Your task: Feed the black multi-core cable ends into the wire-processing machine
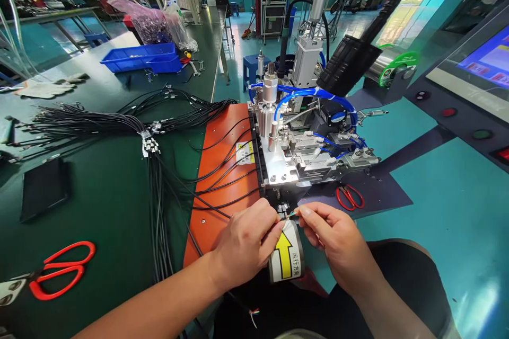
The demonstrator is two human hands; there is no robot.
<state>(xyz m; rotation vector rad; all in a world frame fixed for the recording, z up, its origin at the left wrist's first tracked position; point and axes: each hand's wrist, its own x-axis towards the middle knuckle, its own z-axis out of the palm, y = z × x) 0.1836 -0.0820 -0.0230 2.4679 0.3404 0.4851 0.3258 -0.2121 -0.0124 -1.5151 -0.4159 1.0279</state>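
- Fingers of the left hand (246, 243) and the right hand (338, 241) are pressed together, each pinching the thin wire end (291, 215) that runs between the two sets of fingertips.
- Just above the fingers sits the small metal fixture (283, 206) at the front edge of the machine (302, 153); the wire end is held right at it.
- Below the fingers hangs a label with a yellow arrow (285, 254).
- Judging by this, the step in hand is feeding the wire end into the fixture (insertion looks not yet done).
- Next calls for a steady, straight push, tip kept aligned.
- Left of the fingers, black cables (159, 206) cross the orange plate (222, 169) on the counter (99, 206).
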